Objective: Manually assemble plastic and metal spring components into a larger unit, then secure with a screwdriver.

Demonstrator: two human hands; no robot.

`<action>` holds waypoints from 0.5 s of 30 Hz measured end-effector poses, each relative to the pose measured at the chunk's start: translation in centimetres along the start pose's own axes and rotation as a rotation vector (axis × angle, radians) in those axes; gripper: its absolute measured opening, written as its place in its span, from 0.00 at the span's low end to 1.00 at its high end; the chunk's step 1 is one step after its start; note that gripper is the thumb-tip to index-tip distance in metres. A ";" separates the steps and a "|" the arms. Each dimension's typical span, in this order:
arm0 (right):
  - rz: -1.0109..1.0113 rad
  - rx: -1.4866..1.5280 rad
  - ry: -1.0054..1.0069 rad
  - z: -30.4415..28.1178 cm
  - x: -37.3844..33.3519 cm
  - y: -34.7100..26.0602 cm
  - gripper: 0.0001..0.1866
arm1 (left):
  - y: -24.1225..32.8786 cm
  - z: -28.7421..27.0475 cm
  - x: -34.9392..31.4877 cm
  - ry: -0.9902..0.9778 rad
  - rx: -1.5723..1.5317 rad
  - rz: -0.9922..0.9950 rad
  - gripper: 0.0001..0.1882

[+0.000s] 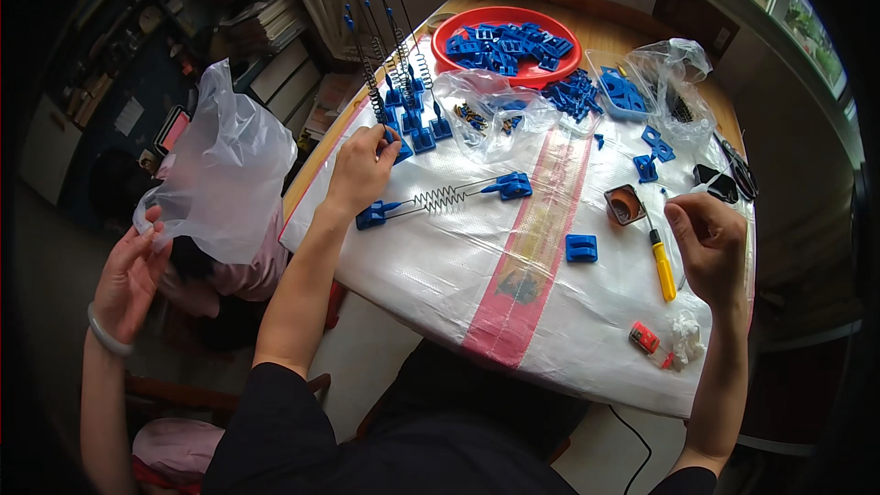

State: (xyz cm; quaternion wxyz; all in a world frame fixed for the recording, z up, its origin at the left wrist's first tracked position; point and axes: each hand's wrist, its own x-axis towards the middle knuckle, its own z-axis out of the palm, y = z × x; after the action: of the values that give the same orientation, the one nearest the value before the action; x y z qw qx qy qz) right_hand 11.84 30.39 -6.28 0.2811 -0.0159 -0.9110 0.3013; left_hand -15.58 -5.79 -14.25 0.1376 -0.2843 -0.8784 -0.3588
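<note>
- Before shelves [101, 82], a plastic bag [225, 165] is held by a co-worker's hand [133, 275].
- At the table's [607, 35] left edge, an upright spring rod [373, 92], tip up, is pinched by the left hand [359, 170].
- White covering [431, 270] is exposed toward the front edge.
- By a screwdriver [664, 268], the right hand [710, 247] is curled; its grip cannot be told.

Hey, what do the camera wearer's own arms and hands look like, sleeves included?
Dark, short fabric sleeves leave both forearms bare. The left hand and right hand wear no gloves; no watch or bracelet shows. The pale round bracelet is on another person's wrist.
</note>
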 end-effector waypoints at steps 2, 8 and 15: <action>0.001 0.140 -0.127 2.5 1.2 -2.3 0.08 | 2.6 -1.2 -0.4 0.006 -0.017 0.033 0.08; -0.004 0.518 -0.249 12.1 4.4 -7.2 0.26 | 9.5 0.1 -1.6 0.044 -0.104 0.310 0.07; 0.089 0.867 -0.120 14.4 4.6 -7.8 0.12 | 10.6 0.9 -4.4 0.029 -0.430 0.121 0.23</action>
State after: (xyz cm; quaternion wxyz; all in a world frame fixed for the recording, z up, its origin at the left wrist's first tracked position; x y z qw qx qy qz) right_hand 1.58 17.12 -9.15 0.1951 0.0817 -0.7136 0.6679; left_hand -5.72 -0.78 -10.96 0.1076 -0.3541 -0.7609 -0.5330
